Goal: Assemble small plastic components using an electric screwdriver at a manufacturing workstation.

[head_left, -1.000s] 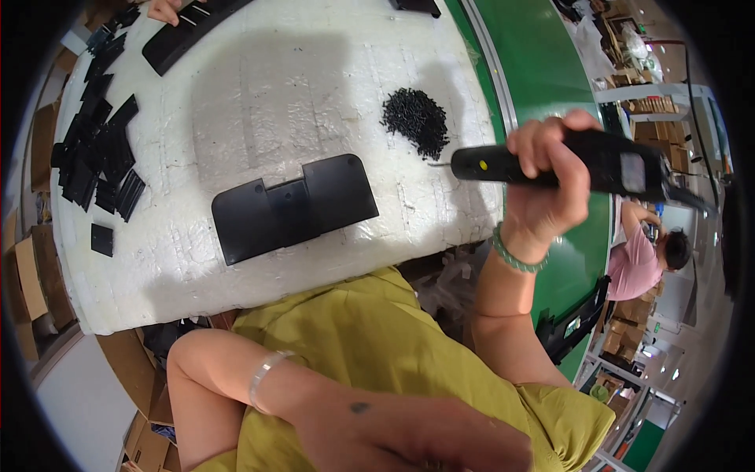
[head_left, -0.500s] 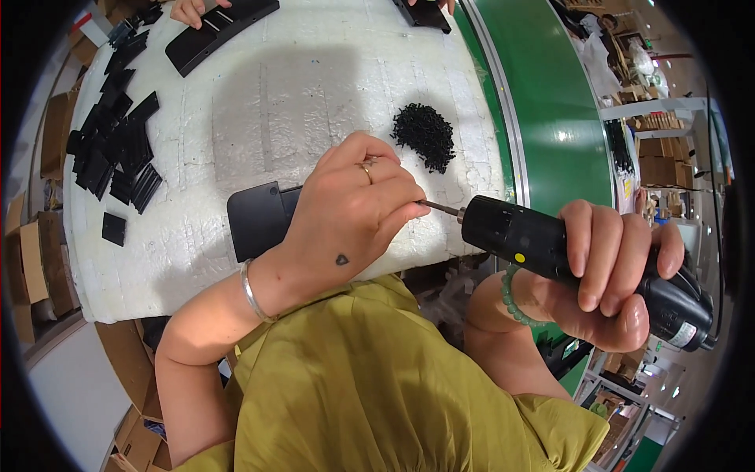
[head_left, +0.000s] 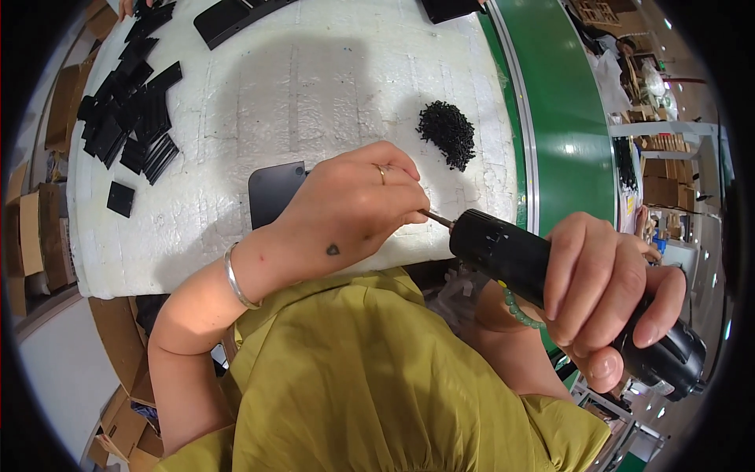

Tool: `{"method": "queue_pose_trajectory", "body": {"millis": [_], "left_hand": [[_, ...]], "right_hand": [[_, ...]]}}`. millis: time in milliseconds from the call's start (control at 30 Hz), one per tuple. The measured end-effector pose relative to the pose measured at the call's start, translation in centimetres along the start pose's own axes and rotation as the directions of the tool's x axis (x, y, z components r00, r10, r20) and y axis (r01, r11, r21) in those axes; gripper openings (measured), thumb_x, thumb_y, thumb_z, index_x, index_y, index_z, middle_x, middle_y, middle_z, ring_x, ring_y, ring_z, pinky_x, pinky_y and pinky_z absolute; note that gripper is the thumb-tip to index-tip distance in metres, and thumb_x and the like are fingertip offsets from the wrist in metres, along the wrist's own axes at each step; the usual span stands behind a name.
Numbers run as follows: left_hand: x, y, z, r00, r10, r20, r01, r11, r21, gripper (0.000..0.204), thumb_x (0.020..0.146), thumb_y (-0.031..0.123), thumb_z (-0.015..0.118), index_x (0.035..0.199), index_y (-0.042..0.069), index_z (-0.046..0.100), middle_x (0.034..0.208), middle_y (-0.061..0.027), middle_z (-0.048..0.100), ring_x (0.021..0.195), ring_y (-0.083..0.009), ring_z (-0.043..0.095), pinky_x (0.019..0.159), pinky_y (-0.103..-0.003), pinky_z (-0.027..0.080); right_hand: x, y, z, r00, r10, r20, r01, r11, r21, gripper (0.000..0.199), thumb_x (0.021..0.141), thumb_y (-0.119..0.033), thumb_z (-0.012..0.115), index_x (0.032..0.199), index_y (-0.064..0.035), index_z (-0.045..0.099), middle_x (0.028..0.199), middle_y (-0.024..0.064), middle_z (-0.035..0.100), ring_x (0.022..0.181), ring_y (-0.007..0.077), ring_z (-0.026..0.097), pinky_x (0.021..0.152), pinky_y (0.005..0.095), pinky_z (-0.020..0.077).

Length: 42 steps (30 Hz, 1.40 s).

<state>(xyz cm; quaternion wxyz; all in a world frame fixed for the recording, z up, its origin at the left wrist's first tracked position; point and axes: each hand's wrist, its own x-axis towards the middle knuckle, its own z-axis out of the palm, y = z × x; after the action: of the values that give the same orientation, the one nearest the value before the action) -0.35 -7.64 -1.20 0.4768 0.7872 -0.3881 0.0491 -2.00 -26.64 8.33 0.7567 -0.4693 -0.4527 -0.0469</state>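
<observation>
My right hand [head_left: 605, 291] is wrapped round the body of a black electric screwdriver [head_left: 499, 252], its thin bit [head_left: 437, 218] pointing left. My left hand [head_left: 358, 200] is closed, fingertips pinched together at the tip of that bit. Whatever lies in this pinch is hidden by the fingers. A flat black plate [head_left: 275, 193] lies on the white padded table top [head_left: 314, 94], partly covered by my left hand and wrist. Beyond my hands, to the right, is a heap of small black screws [head_left: 447, 134].
Many flat black pieces [head_left: 130, 110] lie piled at the left, with a small square one [head_left: 120, 199] nearer me. Long black parts [head_left: 236, 20] sit at the far edge, near another person's fingers [head_left: 126, 8]. A green surface [head_left: 570, 141] adjoins the table at right.
The screwdriver's rear end has dropped lower, with my right hand around it. My view has shifted, so the table things sit higher and further right. The other person's hand has left the long black part.
</observation>
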Motion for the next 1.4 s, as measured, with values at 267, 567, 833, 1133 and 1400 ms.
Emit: {"method": "queue_pose_trajectory", "body": {"millis": [267,567,833,1133,1400], "left_hand": [[-2.3,-1.6,-4.2,0.890,-0.439,-0.124,0.455,0.836,0.308,0.051,0.080,0.025,0.064,0.125,0.009,0.047,0.113,-0.0153,0.055,0.104,-0.0317,0.050,0.087,-0.035,0.040],[-3.0,-2.2,-3.5,0.820,-0.551,0.157,0.480,0.810,0.336,0.044,0.075,0.039,0.066,0.105,0.009,0.056,0.090,-0.0137,0.062,0.086,-0.0329,0.057,0.074,-0.039,0.045],[-3.3,-2.4,-3.3,0.830,-0.544,0.122,0.502,0.825,0.261,0.040,0.075,0.037,0.066,0.098,0.005,0.059,0.086,-0.0138,0.063,0.088,-0.0310,0.060,0.074,-0.040,0.046],[-3.8,-2.8,-2.8,0.856,-0.510,0.082,0.481,0.845,0.234,0.036,0.073,0.035,0.068,0.086,0.002,0.060,0.079,-0.0151,0.063,0.081,-0.0329,0.061,0.071,-0.041,0.047],[-3.5,-3.1,-3.0,0.814,-0.566,0.129,0.529,0.815,0.236,0.037,0.073,0.034,0.068,0.092,0.004,0.059,0.084,-0.0150,0.062,0.085,-0.0327,0.059,0.073,-0.041,0.046]], "right_hand": [[-0.2,2.4,1.4,0.979,0.198,-0.053,-0.203,0.972,-0.115,0.032,0.069,-0.007,0.062,0.096,-0.0144,0.044,0.056,-0.0070,0.049,0.044,0.0045,0.046,0.045,0.0183,0.0384],[-0.3,4.2,3.4,0.933,0.356,0.046,-0.352,0.933,-0.074,0.035,0.070,-0.003,0.062,0.098,-0.0134,0.042,0.061,-0.0025,0.049,0.045,0.0097,0.046,0.046,0.0248,0.0375],[0.2,5.3,4.4,0.923,0.380,0.063,-0.368,0.918,-0.147,0.031,0.069,-0.001,0.061,0.088,-0.0120,0.039,0.060,-0.0014,0.048,0.044,0.0099,0.044,0.045,0.0248,0.0367],[0.9,6.0,4.9,0.900,0.391,0.192,-0.359,0.915,-0.182,0.030,0.069,-0.001,0.061,0.083,-0.0120,0.037,0.059,-0.0015,0.048,0.043,0.0100,0.045,0.044,0.0244,0.0370],[1.0,6.9,4.8,0.884,0.377,0.277,-0.335,0.923,-0.190,0.030,0.069,-0.001,0.062,0.083,-0.0122,0.037,0.058,-0.0017,0.048,0.043,0.0102,0.045,0.044,0.0247,0.0374]]}}
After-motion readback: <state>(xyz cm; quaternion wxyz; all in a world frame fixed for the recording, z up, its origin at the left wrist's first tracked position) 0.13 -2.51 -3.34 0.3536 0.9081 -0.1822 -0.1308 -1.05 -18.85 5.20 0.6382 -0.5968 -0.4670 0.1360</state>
